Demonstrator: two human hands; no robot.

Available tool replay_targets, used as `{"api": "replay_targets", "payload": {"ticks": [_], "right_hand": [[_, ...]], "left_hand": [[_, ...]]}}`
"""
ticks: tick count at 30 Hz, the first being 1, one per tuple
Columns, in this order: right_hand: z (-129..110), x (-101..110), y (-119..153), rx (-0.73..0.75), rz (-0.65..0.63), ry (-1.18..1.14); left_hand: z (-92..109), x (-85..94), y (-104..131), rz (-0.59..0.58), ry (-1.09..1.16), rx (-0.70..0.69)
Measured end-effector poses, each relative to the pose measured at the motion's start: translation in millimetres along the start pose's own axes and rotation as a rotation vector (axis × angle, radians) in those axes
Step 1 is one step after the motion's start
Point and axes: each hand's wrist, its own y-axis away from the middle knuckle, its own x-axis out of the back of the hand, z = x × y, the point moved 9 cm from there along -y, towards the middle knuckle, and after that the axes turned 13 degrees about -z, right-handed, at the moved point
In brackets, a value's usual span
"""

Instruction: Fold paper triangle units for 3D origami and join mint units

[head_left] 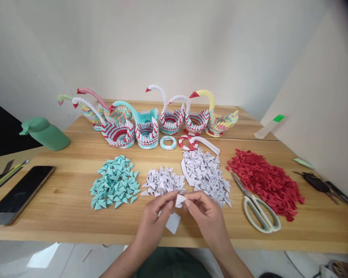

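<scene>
Between my fingertips is a small folded piece of white paper, held above the front part of the table. My left hand pinches its left side, and my right hand grips its right side with thumb and forefinger. Just below it, a flat white paper slip lies near the table's front edge, partly behind my left hand. Right beyond my fingers sits a small pile of white folded paper triangles. A larger white triangle pile lies behind my right hand.
Teal triangles are heaped at left, red triangles at right beside scissors. Several paper swans stand at the back, with paper rings before them. A phone, green bottle, glue stick and keys flank the table.
</scene>
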Motion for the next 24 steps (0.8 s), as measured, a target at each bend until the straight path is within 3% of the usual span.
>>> {"api": "replay_targets", "payload": {"ticks": [5,9,14,19,24], "right_hand": [[-0.1,-7.8,-0.4,0.048,0.009,-0.023],[0.7,-16.3,2.6,0.076,-0.018,-0.025],[-2.7,-26.3,8.3,0.098,-0.088,0.126],[-1.6,-28.3,11.3,0.107,-0.052,0.217],[-5.4,-26.8,6.6,0.074,-0.122,0.052]], "left_hand": [[-3.9,-3.9,1.1,0.023,0.002,0.01],[5.4,-1.8,-0.2,0.038,-0.034,-0.053],[13.1,2.5,-1.5,0.07,-0.012,-0.107],[0.7,3.5,-3.7,0.086,0.161,-0.025],[-3.3,4.3,-3.9,0.073,0.142,0.004]]}}
